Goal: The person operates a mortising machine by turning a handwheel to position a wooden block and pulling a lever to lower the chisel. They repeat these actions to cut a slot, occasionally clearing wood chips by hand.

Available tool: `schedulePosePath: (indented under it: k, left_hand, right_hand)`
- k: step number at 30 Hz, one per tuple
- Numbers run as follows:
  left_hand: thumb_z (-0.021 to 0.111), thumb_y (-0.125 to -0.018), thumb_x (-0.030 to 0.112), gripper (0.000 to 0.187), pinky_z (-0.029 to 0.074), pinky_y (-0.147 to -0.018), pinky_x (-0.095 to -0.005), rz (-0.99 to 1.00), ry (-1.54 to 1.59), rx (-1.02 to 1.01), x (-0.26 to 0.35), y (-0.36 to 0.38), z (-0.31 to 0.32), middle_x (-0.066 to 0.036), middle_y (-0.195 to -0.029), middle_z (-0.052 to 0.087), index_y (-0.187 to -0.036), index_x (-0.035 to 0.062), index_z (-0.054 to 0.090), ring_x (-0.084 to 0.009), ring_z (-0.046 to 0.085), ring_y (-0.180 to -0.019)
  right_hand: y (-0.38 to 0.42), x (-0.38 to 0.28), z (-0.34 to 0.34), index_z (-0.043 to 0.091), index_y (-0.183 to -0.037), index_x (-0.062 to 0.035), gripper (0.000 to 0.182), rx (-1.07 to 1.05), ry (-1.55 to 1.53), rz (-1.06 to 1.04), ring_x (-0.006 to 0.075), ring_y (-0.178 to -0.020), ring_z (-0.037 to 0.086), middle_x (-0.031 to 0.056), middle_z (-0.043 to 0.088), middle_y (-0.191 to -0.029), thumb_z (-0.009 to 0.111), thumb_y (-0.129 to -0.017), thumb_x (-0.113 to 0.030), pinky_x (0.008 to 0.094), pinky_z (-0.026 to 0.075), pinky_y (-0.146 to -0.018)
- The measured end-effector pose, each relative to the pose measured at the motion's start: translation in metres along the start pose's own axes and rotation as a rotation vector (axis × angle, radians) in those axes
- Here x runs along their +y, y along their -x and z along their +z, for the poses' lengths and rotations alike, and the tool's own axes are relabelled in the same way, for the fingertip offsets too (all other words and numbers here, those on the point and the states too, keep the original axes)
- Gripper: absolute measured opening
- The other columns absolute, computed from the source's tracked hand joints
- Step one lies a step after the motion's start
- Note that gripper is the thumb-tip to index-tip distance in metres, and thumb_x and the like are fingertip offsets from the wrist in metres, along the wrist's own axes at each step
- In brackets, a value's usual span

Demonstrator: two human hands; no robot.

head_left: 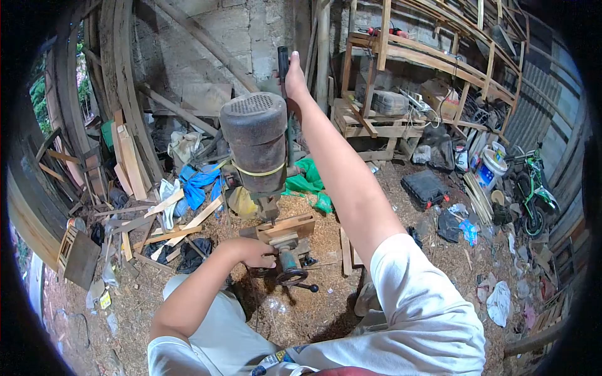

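A dark upright machine with a vented motor housing (256, 135) stands in front of me. Its tool tip is just above a wooden piece (288, 228) with a slot in it, clamped on the machine's table. My right hand (295, 80) is raised and wrapped round the black grip of a lever (283, 62) beside the motor. Low on the left of the machine, my left hand (256, 253) is closed on a part at the clamp, mostly hidden under the fingers. Right of that hand is a handwheel (293, 276) with a black knob.
Wood shavings cover the ground. Loose boards (130, 160) and blue cloth (197, 184) lie at the left. A black case (424, 188), a white bucket (491, 168) and a green bicycle (535, 194) are at the right. A wooden rack (433, 56) stands behind.
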State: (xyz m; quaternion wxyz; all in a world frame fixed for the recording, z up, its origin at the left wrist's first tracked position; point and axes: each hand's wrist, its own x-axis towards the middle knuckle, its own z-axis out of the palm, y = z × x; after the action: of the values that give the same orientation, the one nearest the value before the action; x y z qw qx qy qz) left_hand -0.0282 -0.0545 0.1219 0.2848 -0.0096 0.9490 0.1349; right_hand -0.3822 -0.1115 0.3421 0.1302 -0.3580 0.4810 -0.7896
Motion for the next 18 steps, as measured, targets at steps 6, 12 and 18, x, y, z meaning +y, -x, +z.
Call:
schedulePosePath:
  k: [6, 12, 18]
  left_hand:
    - [0.058, -0.102, 0.066, 0.070, 0.055, -0.096, -0.0485, 0.019, -0.001, 0.016, 0.008, -0.001, 0.002, -0.021, -0.122, 0.075, -0.129, 0.0025, 0.069, -0.0394, 0.071, -0.112]
    - [0.058, -0.102, 0.064, 0.067, 0.055, -0.094, -0.0493, 0.011, 0.000, -0.039, 0.011, -0.002, -0.001, -0.023, -0.118, 0.076, -0.132, 0.0048, 0.069, -0.0398, 0.072, -0.108]
    - [0.059, -0.103, 0.061, 0.064, 0.055, -0.095, -0.0504, -0.028, -0.028, -0.114, 0.012, -0.008, 0.002, -0.024, -0.116, 0.076, -0.135, 0.0057, 0.068, -0.0427, 0.072, -0.107]
  right_hand:
    - [0.012, -0.038, 0.009, 0.061, -0.116, -0.0130, 0.071, -0.068, -0.189, 0.009, 0.0165, -0.060, 0.056, 0.0055, 0.065, -0.083, 0.035, -0.106, -0.078, 0.0330, 0.046, -0.054]
    - [0.005, -0.058, -0.001, 0.061, -0.097, -0.0106, 0.067, -0.189, -0.060, 0.210, 0.0206, -0.056, 0.056, 0.0050, 0.060, -0.074, 0.043, -0.105, -0.075, 0.0352, 0.048, -0.055]
    - [0.012, -0.066, 0.009, 0.060, -0.084, -0.0070, 0.052, -0.101, -0.118, 0.171, 0.0203, -0.053, 0.050, 0.0035, 0.054, -0.069, 0.059, -0.103, -0.055, 0.0367, 0.043, -0.050]
